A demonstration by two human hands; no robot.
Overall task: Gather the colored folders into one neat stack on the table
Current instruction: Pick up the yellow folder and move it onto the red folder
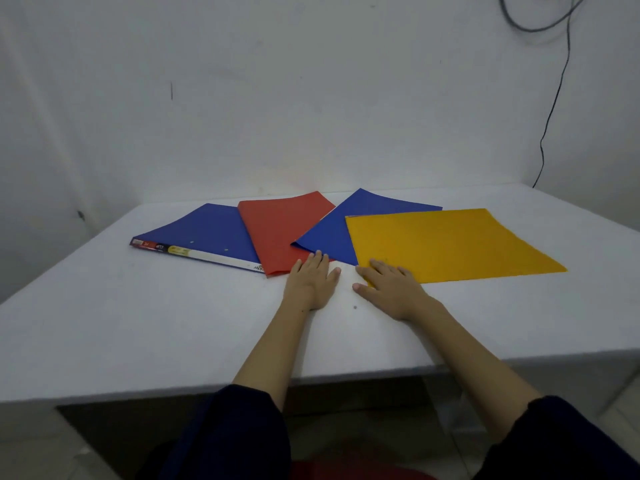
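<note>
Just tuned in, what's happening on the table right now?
A person is starting to gather four folders fanned across the white table. The left hand rests flat by the red folder and middle blue folder; the right hand presses the yellow folder's near corner. The far-left blue folder lies untouched. Nothing is stacked yet.

Four folders [446,242] fanned flat, overlapping, unstacked.

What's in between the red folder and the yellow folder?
In the head view, a blue folder lies between the red folder and the yellow folder, tucked partly under the yellow one and overlapping the red one.
</note>
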